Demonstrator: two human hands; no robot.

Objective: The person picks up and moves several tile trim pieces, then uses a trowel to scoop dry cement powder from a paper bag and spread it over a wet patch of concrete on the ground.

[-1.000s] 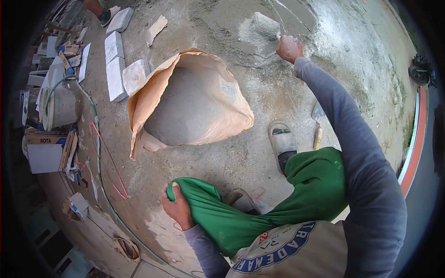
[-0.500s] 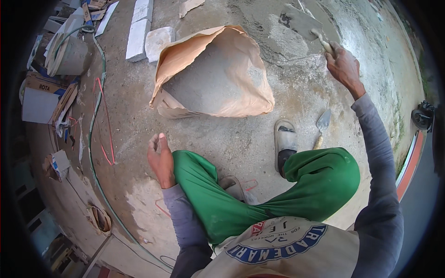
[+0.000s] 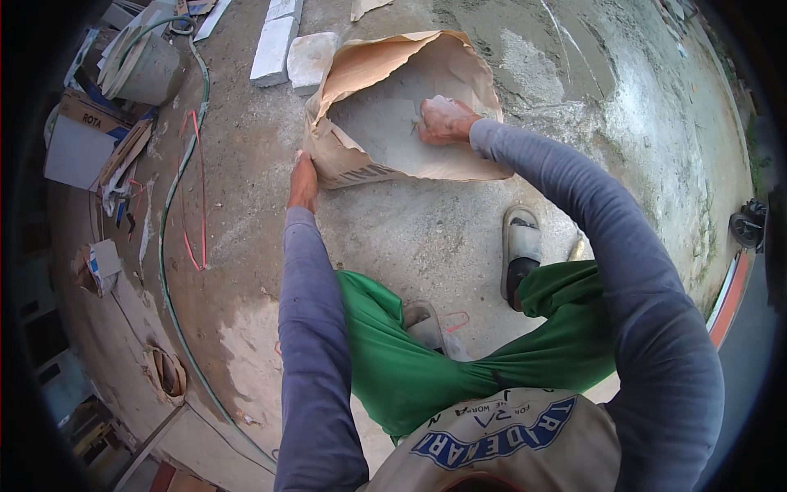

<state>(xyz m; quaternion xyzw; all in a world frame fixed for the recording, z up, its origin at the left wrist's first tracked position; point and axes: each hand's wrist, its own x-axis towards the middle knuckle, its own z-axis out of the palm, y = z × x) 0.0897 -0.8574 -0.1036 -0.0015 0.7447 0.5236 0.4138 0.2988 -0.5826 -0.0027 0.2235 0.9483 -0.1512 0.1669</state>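
Observation:
A brown paper bag (image 3: 328,156) of grey powder stands in front of me with its torn mouth wide. My left hand (image 3: 303,182) is closed on the bag's near left side, its fingers partly hidden by the paper. Inside the mouth, my right hand (image 3: 447,121) is wrapped round the handle of a trowel. The trowel's dusty blade (image 3: 398,112) points left into the powder and is hard to tell from it. A second, smaller trowel (image 3: 578,248) lies by my right foot, mostly hidden beneath my right arm.
Wet grey mortar (image 3: 590,66) spreads over the ground at the far right. White blocks (image 3: 275,51) lie behind the bag's left side. A green hose (image 3: 168,205) runs down the left, near a bucket (image 3: 152,74) and cardboard scraps (image 3: 82,148). A pink strap (image 3: 203,189) lies beside the hose.
My right hand has brought the trowel from the mortar left into the bag. My left hand has gone from beside my knee to the bag's side and taken hold of it.

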